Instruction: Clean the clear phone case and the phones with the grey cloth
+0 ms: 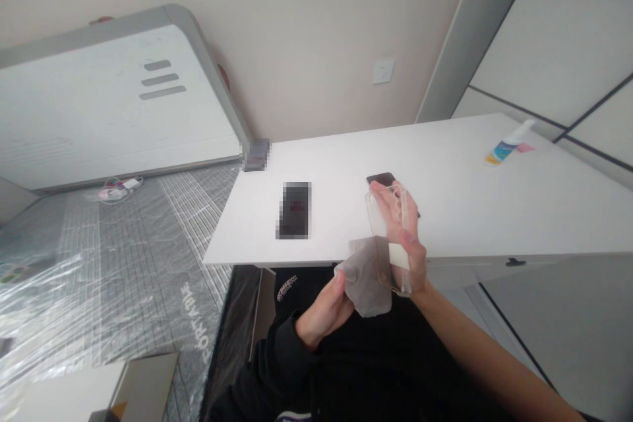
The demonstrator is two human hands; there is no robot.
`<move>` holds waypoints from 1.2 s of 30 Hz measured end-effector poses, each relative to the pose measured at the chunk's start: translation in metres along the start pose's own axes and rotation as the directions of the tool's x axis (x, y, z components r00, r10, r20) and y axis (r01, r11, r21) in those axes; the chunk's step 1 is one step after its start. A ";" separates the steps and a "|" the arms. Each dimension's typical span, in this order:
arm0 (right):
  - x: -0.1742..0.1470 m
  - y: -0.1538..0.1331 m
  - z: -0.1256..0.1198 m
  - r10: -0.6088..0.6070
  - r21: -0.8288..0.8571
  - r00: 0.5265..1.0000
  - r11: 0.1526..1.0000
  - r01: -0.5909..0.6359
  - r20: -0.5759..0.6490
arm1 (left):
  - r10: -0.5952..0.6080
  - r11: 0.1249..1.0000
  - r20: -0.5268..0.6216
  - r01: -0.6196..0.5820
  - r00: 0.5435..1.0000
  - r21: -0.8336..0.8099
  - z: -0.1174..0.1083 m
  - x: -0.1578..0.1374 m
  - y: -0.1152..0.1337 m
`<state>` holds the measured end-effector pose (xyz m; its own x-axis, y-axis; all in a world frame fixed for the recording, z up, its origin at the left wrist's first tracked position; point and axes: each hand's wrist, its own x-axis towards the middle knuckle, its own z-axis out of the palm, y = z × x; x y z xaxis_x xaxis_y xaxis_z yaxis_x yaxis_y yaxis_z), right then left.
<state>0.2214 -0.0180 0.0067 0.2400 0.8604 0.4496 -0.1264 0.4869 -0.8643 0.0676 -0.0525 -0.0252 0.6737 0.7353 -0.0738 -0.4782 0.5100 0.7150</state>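
Clear plastic catches the light as the right hand holds a transparent phone case upright at the near edge of a white table, fingers spread flat behind its back and thumb hooked over the lower rim. The left hand pinches a grey cloth between thumb and fingertips, pressing it against the bottom corner of the case, just below the right palm. A dark phone lies on the table just beyond the right fingertips. A second phone rests further left, and a small spray bottle stands well apart to the right. Wiping well here likely calls for a firm brace from the fingers behind the case and short strokes from the corner upward; whether the cloth is damp cannot be told.
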 end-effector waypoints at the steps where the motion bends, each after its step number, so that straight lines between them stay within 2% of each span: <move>1: -0.004 -0.001 0.001 -0.009 0.006 1.000 1.000 0.008 0.030 | 0.016 1.000 -0.002 -0.016 1.000 -0.002 0.001 0.001 0.001; 5: -0.021 -0.002 0.005 -0.048 -0.005 0.991 0.999 0.049 0.121 | 0.098 0.995 -0.014 -0.099 0.995 -0.034 0.006 0.005 0.008; 10: -0.036 0.000 0.005 -0.013 -0.013 0.982 1.000 0.015 0.187 | 0.138 0.989 -0.134 -0.145 0.981 -0.040 0.010 0.007 0.017; 15: -0.041 -0.003 0.008 0.089 0.017 0.978 0.995 -0.094 0.191 | 0.224 0.973 -0.234 -0.231 0.946 0.001 0.014 0.007 0.025; 22: -0.043 -0.003 0.007 0.288 0.171 0.944 0.934 -0.314 0.161 | 0.353 0.934 -0.234 -0.327 0.906 0.142 0.006 0.011 0.026; 25: -0.039 -0.003 0.002 0.396 0.096 0.909 0.907 -0.409 0.129 | 0.377 0.919 -0.256 -0.326 0.890 0.221 0.000 0.011 0.024; 27: -0.036 -0.004 -0.002 0.424 0.033 0.899 0.902 -0.430 0.111 | 0.370 0.918 -0.271 -0.304 0.889 0.257 -0.003 0.011 0.023; 31: -0.031 -0.007 -0.009 0.472 0.011 0.869 0.878 -0.479 0.147 | 0.348 0.917 -0.329 -0.246 0.878 0.313 -0.010 0.008 0.021; 36: -0.025 -0.013 -0.017 0.514 -0.098 0.833 0.858 -0.505 0.205 | 0.401 0.867 -0.351 -0.226 0.846 0.444 -0.022 0.007 0.019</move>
<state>0.2329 -0.0482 0.0027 -0.0626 0.9978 -0.0234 -0.1348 -0.0317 -0.9904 0.0505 -0.0281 -0.0270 0.1811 0.9833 -0.0200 -0.3165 0.0775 0.9454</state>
